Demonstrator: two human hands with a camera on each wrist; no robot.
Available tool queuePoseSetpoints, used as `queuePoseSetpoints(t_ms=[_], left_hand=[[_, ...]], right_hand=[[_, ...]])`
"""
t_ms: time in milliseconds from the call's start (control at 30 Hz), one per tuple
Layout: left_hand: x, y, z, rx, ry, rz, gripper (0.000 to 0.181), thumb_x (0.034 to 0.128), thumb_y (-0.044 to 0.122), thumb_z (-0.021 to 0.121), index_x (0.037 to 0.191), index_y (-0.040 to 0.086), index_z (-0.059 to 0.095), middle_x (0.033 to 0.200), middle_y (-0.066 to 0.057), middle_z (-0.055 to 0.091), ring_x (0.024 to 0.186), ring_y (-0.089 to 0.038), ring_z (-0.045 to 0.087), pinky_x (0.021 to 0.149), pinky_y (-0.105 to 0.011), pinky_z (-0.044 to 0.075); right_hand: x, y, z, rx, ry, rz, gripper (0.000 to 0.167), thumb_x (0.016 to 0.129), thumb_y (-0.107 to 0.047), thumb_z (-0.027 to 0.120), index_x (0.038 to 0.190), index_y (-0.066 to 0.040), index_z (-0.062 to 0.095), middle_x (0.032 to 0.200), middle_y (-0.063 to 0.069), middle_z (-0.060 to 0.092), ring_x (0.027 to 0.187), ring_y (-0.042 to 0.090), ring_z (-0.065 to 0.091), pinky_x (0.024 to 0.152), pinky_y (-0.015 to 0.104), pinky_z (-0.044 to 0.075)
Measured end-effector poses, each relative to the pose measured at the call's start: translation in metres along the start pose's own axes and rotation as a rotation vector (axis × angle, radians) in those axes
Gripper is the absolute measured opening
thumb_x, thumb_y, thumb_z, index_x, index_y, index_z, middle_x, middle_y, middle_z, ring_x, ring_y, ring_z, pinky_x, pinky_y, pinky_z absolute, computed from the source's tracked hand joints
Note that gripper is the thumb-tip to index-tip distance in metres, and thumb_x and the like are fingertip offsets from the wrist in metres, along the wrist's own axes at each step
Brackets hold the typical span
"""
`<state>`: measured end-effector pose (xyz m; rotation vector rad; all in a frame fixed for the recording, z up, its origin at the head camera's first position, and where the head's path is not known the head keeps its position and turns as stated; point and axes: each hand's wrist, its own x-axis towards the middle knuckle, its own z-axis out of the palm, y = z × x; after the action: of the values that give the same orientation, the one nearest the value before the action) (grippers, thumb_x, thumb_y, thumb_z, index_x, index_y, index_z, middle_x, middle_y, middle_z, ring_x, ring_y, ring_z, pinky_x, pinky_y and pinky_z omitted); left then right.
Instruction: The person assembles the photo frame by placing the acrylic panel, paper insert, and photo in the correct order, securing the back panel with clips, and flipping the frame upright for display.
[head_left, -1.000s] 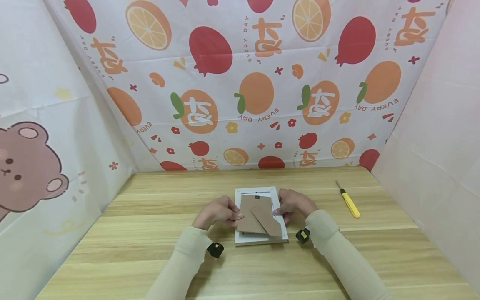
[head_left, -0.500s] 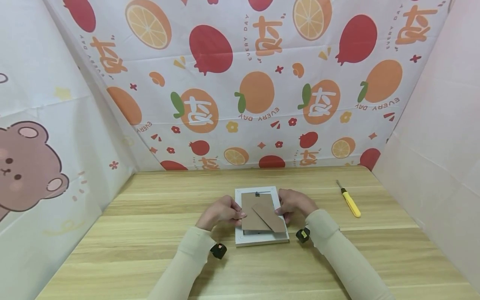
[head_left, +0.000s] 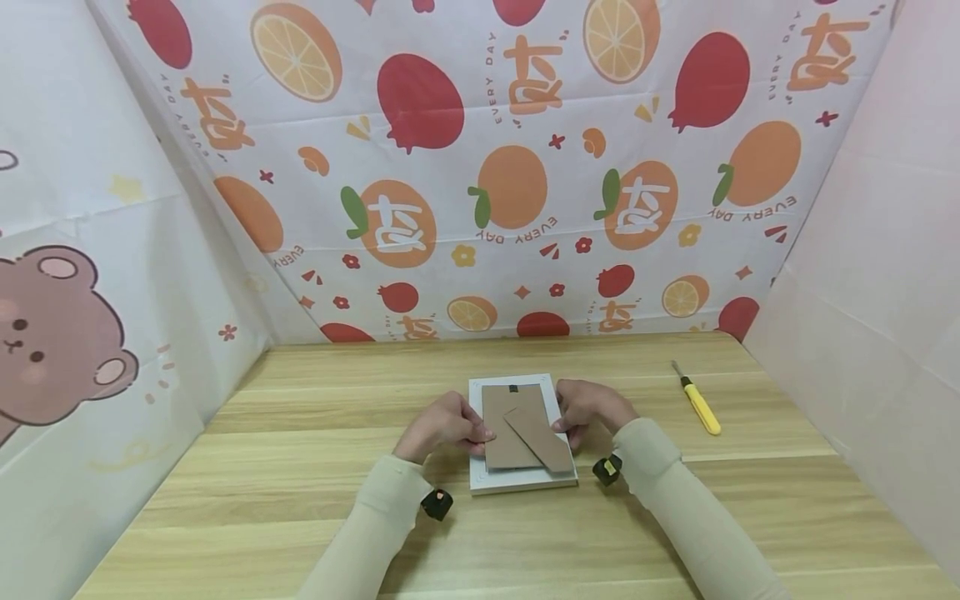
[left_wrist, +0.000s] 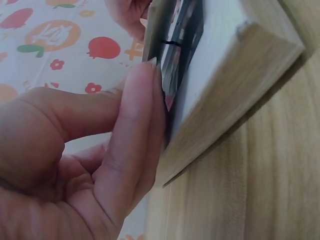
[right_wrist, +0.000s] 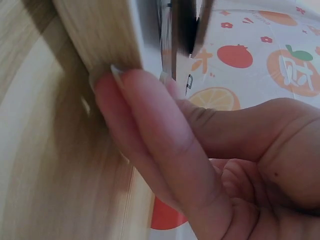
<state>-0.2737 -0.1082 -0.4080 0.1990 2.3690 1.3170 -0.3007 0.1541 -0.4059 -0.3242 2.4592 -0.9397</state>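
A white picture frame [head_left: 521,482] lies face down on the table, with a brown backing board [head_left: 504,448] over its opening. The board carries a slanted easel leg [head_left: 542,442] and a small black tab [head_left: 513,388] at its far end. My left hand [head_left: 450,427] pinches the board's left edge. In the left wrist view a gap shows between the board and the frame [left_wrist: 220,102], with a dark cord or clip in it. My right hand [head_left: 592,407] grips the frame's right side, fingers on the wooden edge [right_wrist: 107,40], thumb near its back.
A screwdriver [head_left: 701,407] with a yellow handle lies on the wooden table [head_left: 300,450] to the right. A fruit-print cloth [head_left: 525,275] hangs behind the table, and pale cloths stand at both sides.
The backing board has shifted slightly rightward and straightened over the frame's opening; its near edge has come down closer to the frame. My left hand moved slightly right with it; my right hand stayed.
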Motion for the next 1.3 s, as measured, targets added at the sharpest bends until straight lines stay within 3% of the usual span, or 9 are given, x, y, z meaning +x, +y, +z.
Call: queuePoseSetpoints(t_ms=[267,700,1033,1300], left_hand=[[0.0033,-0.0025,0.0013,-0.047,0.026,-0.028,0.013,0.0901,0.001,0.077,0.096,-0.006,0.068,0.084,-0.015,0.076,0.059,-0.008,0.069,0.065,-0.025,0.063],[0.0021,-0.0017,0.0008,-0.013,0.008,-0.047,0.011,0.0920,0.005,0.076,0.087,-0.002,0.069,0.075,-0.010,0.073,0.059,-0.010,0.068,0.063,-0.024,0.062],[-0.0011,0.0013,0.0042,0.063,0.051,-0.046,0.016,0.0890,0.008,0.080,0.079,-0.001,0.072,0.065,-0.007,0.072,0.053,-0.008,0.066,0.063,-0.024,0.062],[-0.0006,0.0010,0.0064,0.079,0.104,-0.048,0.023,0.0856,0.006,0.083,0.079,0.001,0.063,0.064,-0.007,0.069,0.052,-0.009,0.065,0.058,-0.024,0.061]], right_hand=[[0.0008,0.0006,-0.0001,0.001,0.004,0.005,0.030,0.093,0.002,0.073,0.113,0.007,0.051,0.088,0.016,0.067,0.057,0.015,0.067,0.058,0.028,0.062],[0.0016,0.0005,0.0003,0.013,0.004,0.007,0.030,0.092,0.001,0.073,0.112,0.005,0.051,0.088,0.016,0.066,0.057,0.015,0.066,0.056,0.027,0.061],[0.0017,-0.0002,0.0003,0.006,0.006,0.018,0.030,0.093,0.001,0.073,0.112,0.005,0.051,0.087,0.016,0.066,0.057,0.015,0.066,0.056,0.027,0.061],[0.0017,-0.0001,0.0008,0.004,0.005,0.022,0.030,0.093,0.001,0.073,0.113,0.005,0.051,0.089,0.016,0.066,0.058,0.016,0.067,0.057,0.028,0.062]])
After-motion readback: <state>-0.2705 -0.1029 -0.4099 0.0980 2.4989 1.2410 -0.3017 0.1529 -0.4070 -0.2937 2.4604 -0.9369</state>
